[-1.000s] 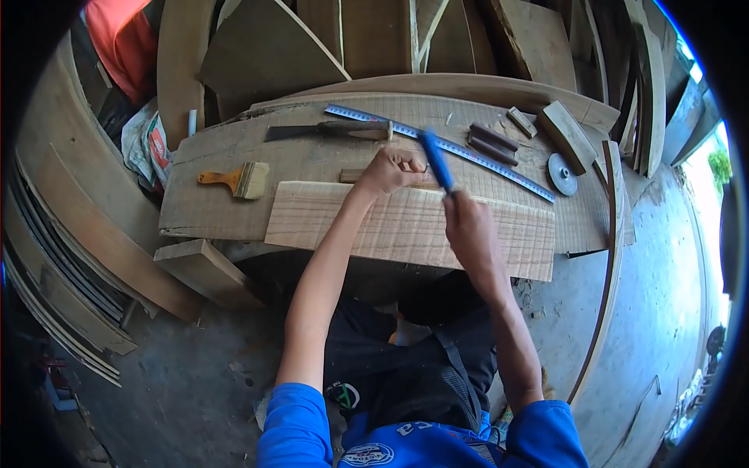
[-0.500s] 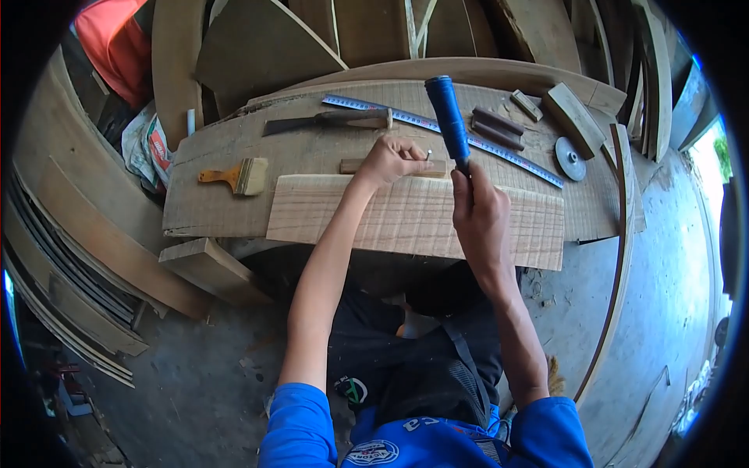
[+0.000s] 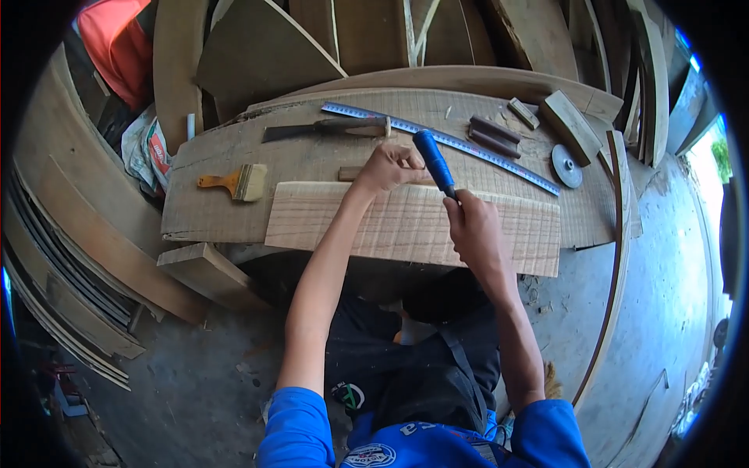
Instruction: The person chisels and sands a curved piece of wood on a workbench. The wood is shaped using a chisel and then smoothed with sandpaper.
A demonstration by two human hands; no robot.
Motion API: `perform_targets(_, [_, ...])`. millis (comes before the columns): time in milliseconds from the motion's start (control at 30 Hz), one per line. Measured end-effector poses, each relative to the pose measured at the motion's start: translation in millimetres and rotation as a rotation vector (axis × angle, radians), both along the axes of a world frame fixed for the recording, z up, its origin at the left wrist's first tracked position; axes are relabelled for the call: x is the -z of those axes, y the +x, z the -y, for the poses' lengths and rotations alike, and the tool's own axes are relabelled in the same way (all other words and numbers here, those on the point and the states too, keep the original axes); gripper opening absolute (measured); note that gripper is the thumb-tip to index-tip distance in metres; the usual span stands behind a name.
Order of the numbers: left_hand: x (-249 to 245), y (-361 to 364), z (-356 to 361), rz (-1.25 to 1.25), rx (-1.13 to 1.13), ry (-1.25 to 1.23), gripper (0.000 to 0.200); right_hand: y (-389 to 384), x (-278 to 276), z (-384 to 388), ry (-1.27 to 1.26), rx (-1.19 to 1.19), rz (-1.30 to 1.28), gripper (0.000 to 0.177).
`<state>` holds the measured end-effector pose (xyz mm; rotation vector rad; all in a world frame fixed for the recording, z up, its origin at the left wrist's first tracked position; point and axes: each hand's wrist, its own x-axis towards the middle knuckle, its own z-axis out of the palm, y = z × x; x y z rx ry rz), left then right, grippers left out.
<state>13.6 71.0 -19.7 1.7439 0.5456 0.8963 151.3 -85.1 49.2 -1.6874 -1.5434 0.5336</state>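
Above the pale grained board (image 3: 335, 222), my left hand (image 3: 386, 168) is closed in a pinch at a narrow wooden strip (image 3: 349, 174). The nail at its fingertips, visible half a second ago, is now hidden by the blue handle. My right hand (image 3: 477, 234) is wrapped round the dark shaft of a blue-handled tool (image 3: 434, 160). The tool's blue end points up and left, close to my left fingertips; whether it touches them or the nail cannot be seen.
On the wide plank (image 3: 187, 168) lie a brush (image 3: 238, 182), a chisel-like blade (image 3: 300, 131), a ruler (image 3: 499, 157), dark mouldings (image 3: 495, 136), a wood block (image 3: 571, 127) and a grey disc (image 3: 566, 162). A long curved strip (image 3: 622, 234) leans at the right.
My right hand has brought the blue end of the tool down and left, towards my left fingertips. The left hand stays pinched in nearly the same place; the nail has gone out of sight.
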Motion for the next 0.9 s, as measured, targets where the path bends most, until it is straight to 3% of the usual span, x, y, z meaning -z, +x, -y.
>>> perform_targets(33, [-2,1,2,-0.041,-0.070,0.132,0.013,-1,-5,0,0.084,0.019,-0.013,0.022])
perform_targets(133, [-2,2,5,-0.111,-0.116,0.048,0.011,-9,-23,8,0.126,0.093,-0.107,0.022])
perform_targets(200, [-2,2,4,-0.105,-0.120,0.052,0.013,-6,-19,4,0.100,0.066,0.024,0.021])
perform_targets(233, [-2,-1,3,-0.146,-0.123,0.085,0.013,1,-7,-2,-0.142,0.011,0.011,0.021])
perform_targets(367, [-3,3,-5,-0.112,-0.117,0.112,0.014,8,-4,3,0.079,0.065,-0.022,0.019])
perform_targets(567, [-2,4,3,-0.081,-0.120,0.145,0.015,-4,-38,11,0.198,0.092,-0.149,0.018])
perform_targets(667, [1,3,4,-0.109,-0.114,0.055,0.014,-1,-11,7,0.086,0.007,0.074,0.018])
perform_targets(733, [-4,2,4,-0.107,-0.089,0.098,0.014,3,-6,3,0.011,-0.005,0.049,0.018])
perform_targets(900, [-2,4,5,-0.103,-0.120,0.089,0.011,-5,-27,10,0.184,0.074,-0.065,0.018])
